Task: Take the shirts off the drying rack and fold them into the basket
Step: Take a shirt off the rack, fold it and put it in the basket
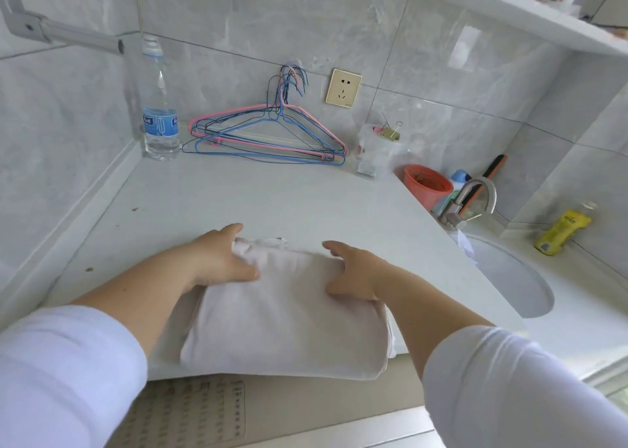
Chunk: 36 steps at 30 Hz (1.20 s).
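A white shirt (285, 328), folded into a thick rectangle, lies on the white countertop (272, 196) at its near edge, slightly overhanging it. My left hand (221, 260) grips the shirt's far left corner near the collar, thumb on top and fingers curled into the cloth. My right hand (356, 270) clasps the far right edge, its fingers wrapped over the fold. No basket or drying rack is in view.
Several wire hangers (268, 134), pink and blue, lean against the tiled wall. A water bottle (159, 107) stands in the left corner. Right of the counter are a plastic bag (373, 151), an orange cup (426, 184), a tap (475, 196), a sink (509, 277) and a yellow packet (562, 231).
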Each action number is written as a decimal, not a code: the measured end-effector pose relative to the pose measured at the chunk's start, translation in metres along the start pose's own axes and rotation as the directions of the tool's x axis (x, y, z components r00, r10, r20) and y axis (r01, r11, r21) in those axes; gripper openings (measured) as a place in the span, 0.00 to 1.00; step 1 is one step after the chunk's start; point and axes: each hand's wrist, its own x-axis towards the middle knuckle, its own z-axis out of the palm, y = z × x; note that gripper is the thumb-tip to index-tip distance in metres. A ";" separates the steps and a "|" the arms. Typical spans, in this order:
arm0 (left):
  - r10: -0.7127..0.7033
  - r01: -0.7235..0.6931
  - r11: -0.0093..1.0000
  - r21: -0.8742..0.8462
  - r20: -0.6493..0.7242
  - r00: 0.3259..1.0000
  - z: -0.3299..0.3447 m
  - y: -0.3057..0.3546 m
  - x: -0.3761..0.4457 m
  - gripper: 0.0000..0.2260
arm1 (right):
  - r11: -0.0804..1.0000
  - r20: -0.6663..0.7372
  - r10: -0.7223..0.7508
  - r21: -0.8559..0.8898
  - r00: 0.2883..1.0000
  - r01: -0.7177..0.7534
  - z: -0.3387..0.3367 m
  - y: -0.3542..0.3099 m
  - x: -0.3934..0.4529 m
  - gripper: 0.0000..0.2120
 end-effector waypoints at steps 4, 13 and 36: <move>-0.019 0.014 0.999 0.045 0.098 0.995 -0.006 0.002 0.005 0.41 | 0.993 0.045 0.061 -0.106 0.997 -0.055 0.001 -0.017 0.009 0.36; 0.209 -0.195 0.971 -0.141 0.096 0.973 0.011 0.026 -0.026 0.10 | 0.991 -0.046 0.040 -0.125 0.998 -0.045 -0.001 0.012 -0.049 0.07; 0.431 -0.361 0.891 -0.275 0.762 0.483 0.431 0.115 -0.356 0.09 | 0.636 0.160 0.660 0.402 0.734 -0.659 0.298 0.269 -0.573 0.03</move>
